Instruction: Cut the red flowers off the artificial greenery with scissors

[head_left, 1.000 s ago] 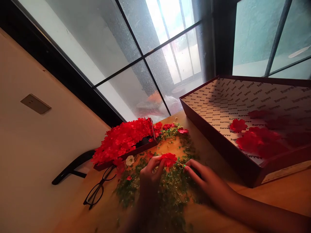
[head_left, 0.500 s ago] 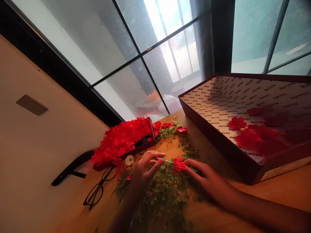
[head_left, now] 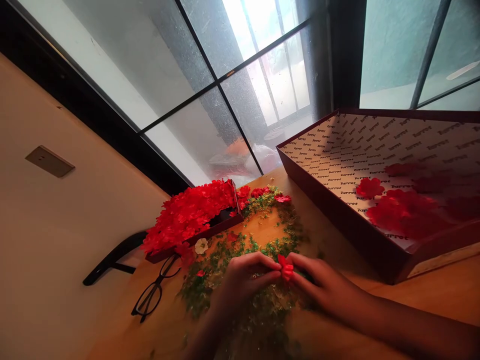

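A red artificial flower (head_left: pixel 287 271) is held between my two hands over the table. My left hand (head_left: pixel 245 277) pinches at its left side, thumb and fingers drawn together. From the other side my right hand (head_left: pixel 318 280) grips it with thumb and index finger. A bit of green shows behind the right fingers, but its kind is hidden. Under and around the hands lie many small green sprigs (head_left: pixel 210 290), spread over the wooden table. A white flower (head_left: pixel 201 246) lies left of my left hand.
A small dark-red box (head_left: pixel 236 220) overflows with red flowers (head_left: pixel 191 210) at the left back. Eyeglasses (head_left: pixel 148 300) and a black curved object (head_left: pixel 112 260) lie near it. A large box (head_left: pixel 337 225) at right holds red flowers (head_left: pixel 401 207). Windows (head_left: pixel 180 125) rise behind.
My left hand has moved right, from the thin rod sticking out of the flower to the flower itself. The rod no longer shows. My right hand has shifted slightly right and down.
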{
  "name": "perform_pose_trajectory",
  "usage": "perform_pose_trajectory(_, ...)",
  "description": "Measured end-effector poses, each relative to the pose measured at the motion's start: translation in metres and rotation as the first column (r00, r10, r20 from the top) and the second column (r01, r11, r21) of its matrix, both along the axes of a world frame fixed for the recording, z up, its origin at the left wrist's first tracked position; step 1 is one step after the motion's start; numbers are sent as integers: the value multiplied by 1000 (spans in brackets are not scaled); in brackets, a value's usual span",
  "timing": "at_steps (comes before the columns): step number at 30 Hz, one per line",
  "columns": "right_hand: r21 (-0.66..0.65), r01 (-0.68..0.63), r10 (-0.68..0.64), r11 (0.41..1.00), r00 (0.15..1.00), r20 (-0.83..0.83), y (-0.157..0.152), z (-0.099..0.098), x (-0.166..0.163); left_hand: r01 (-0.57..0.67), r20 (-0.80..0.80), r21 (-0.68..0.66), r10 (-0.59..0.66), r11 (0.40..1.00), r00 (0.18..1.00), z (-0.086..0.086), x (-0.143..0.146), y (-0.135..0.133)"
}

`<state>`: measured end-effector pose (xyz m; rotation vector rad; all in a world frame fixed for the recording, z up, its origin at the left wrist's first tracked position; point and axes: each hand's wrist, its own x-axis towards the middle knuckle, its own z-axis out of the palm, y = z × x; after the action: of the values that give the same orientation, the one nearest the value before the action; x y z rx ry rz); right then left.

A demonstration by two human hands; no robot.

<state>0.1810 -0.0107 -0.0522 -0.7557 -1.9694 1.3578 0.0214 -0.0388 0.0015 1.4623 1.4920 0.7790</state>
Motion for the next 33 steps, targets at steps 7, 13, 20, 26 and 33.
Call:
perform_pose_trajectory(7,-60,-43,42,997,999,-13,1,3,0,27,-56,-21,-28,999,998,1,-2,0)
perform_pose_trajectory(13,-120,-39,29,992,996,-87,2,2,-2,82,-4,-85,-82,993,997,18,-3,0)
perform_pose_trajectory(20,-305,249,-308,919,937,-166,8,5,0,-106,-284,58,118,993,952,29,-47,32)
perform_pose_trajectory(26,-396,422,-519,815,836,-178,13,-3,-1,37,-578,238,111,971,808,1,-44,72)
perform_pose_trajectory(33,-381,391,-479,838,861,-168,15,2,-1,296,-819,309,95,904,566,-15,-12,97)
